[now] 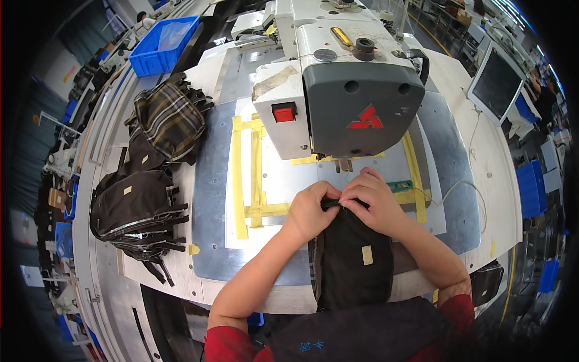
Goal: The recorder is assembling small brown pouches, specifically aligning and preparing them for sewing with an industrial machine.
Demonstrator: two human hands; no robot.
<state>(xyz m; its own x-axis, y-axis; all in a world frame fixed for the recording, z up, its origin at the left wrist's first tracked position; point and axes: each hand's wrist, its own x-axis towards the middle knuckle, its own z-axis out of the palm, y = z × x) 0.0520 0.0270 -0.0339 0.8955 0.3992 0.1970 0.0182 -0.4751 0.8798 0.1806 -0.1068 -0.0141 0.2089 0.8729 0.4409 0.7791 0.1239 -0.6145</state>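
A black fabric bag piece (347, 256) with a small cream tag hangs over the machine bed's front edge, toward my body. My left hand (310, 211) is closed, pinching its upper edge. Close beside it, my right hand (375, 204) grips the same edge between thumb and fingers. Both hands work just in front of the sewing machine's presser foot (344, 165). Under them is the steel plate (271, 178) marked with yellow tape strips. To the right of my right hand lies a small green tool (400, 186), its kind unclear.
The large white and grey sewing machine head (362, 108) overhangs the plate. Several dark bags (142, 202), one plaid (172, 117), are piled at the left. A blue crate (163, 45) stands at the far left. A monitor (497, 83) is at the right, and a loose cord (467, 181) lies below it.
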